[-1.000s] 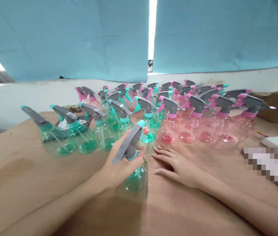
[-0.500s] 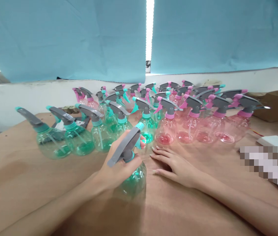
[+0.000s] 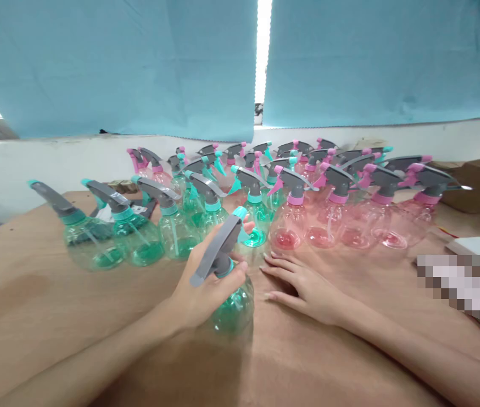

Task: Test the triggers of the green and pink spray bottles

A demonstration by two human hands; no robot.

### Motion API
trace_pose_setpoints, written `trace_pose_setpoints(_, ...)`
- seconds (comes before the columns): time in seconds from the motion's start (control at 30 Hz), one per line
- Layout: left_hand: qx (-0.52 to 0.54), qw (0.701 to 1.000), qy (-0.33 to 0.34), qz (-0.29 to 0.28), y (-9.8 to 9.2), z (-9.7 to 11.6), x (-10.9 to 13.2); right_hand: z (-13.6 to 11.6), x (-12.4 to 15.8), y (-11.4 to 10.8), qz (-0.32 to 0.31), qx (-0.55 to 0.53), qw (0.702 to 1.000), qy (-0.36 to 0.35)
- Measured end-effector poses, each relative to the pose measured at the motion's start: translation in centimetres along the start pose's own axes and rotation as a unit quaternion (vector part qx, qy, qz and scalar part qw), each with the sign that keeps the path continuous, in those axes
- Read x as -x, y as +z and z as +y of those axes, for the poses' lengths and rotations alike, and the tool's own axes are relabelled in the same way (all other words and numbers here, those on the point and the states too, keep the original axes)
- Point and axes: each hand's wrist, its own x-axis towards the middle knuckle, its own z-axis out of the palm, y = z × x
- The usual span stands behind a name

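My left hand is wrapped round the neck of a green spray bottle with a grey and teal trigger head. That bottle is upright, its nozzle pointing away from me. Palm down on the wooden table, my right hand rests with its fingers spread and holds nothing. Just past its fingertips stands a pink spray bottle. Beyond my left hand is another green spray bottle. The fingers behind the held bottle's neck are partly hidden.
Several green spray bottles line the left, and several pink ones the right, with more rows behind. A cardboard box sits at the far right. Nearer are a white box and a blurred-out item. Blue curtains hang behind.
The view has shifted very slightly. The held bottle's head has tipped a little more upright, and my left thumb has moved up at its neck. My right hand has stayed in place.
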Motion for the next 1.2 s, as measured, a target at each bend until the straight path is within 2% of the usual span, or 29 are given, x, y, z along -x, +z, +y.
trace_pose_setpoints(0.37, -0.021, 0.999, 0.024, -0.031, -0.13, -0.03, -0.16, -0.03, 0.01, 0.09, -0.007, 0.018, 1.000, 0.000)
trace_pose_setpoints(1.2, 0.002, 0.999, 0.048, -0.023, -0.04, -0.26, -0.07, 0.24, 0.07, 0.19, -0.014, 0.031, 0.999, -0.005)
